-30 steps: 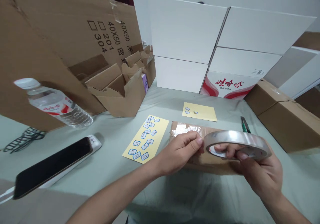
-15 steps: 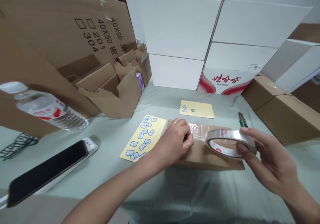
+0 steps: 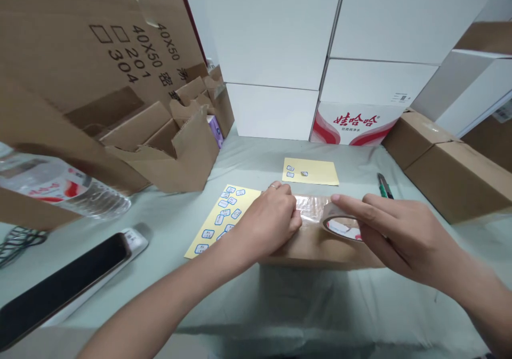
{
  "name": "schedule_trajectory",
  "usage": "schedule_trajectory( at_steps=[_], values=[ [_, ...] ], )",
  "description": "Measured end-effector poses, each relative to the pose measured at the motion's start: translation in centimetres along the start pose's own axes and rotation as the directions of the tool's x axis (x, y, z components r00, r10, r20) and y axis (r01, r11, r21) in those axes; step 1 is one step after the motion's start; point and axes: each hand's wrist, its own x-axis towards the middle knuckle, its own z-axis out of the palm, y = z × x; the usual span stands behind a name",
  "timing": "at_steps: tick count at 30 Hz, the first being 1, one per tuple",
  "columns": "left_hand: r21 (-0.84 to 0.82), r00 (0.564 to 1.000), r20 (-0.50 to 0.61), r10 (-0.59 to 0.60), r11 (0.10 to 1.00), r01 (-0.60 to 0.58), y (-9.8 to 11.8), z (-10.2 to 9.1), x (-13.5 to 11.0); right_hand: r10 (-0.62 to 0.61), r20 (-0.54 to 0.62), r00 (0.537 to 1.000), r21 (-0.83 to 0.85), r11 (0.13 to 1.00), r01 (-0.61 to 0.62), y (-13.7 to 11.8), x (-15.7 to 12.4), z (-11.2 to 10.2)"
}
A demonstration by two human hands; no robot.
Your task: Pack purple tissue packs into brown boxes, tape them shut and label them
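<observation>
A closed brown cardboard box (image 3: 312, 249) lies in front of me, with a shiny strip of clear tape (image 3: 314, 205) along its top. My left hand (image 3: 278, 215) is closed and presses down on the box's left end, where the strip begins; its fingertips are hidden. My right hand (image 3: 400, 231) grips a roll of packing tape (image 3: 330, 209) over the right part of the box, index finger stretched along the roll's upper edge. The roll is tilted, its white inner core facing me, and my fingers cover its right side.
A yellow sticker sheet (image 3: 218, 209) lies partly behind my left forearm, another (image 3: 320, 172) beyond the box. A utility knife (image 3: 384, 186) rests to the right. Left are a phone (image 3: 72, 284), a water bottle (image 3: 60, 185) and an open carton (image 3: 172, 161). White boxes (image 3: 276, 33) stand behind.
My right hand has moved left with the tape roll, and its index finger now reaches over the roll's top. My left hand stays on the box's left end. The whole view has shifted slightly.
</observation>
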Motion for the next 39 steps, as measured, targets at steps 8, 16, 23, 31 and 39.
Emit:
schedule_trajectory(
  at_steps=[8, 16, 23, 31, 39],
  values=[
    [0.214, 0.997, -0.043, 0.057, 0.976, -0.046, -0.2, 0.3, 0.2, -0.094, 0.075, 0.993, -0.177, 0.978, 0.106, -0.3, 1.8, 0.3],
    [0.141, 0.867, -0.457, 0.198, 0.979, -0.149, 0.0, 2.2, -2.9, -0.082, 0.084, 0.993, -0.208, 0.973, 0.098, -0.8, 3.1, 0.8],
    [0.314, 0.868, -0.351, 0.35, 0.918, -0.243, 1.9, 6.1, -5.2, 0.143, -0.012, 0.99, 0.333, 0.934, -0.131, -0.1, 0.5, 0.7],
    [0.331, 0.907, -0.275, 0.319, 0.917, -0.222, 1.8, 6.3, -4.9, 0.08, 0.026, 0.996, 0.518, 0.851, -0.082, 0.8, 0.5, 0.5],
    [0.251, 0.951, -0.236, 0.202, 0.958, -0.141, 2.0, 6.1, -5.3, 0.14, 0.147, 0.979, 0.45, 0.872, -0.193, 0.5, 1.6, -0.2]
  ],
)
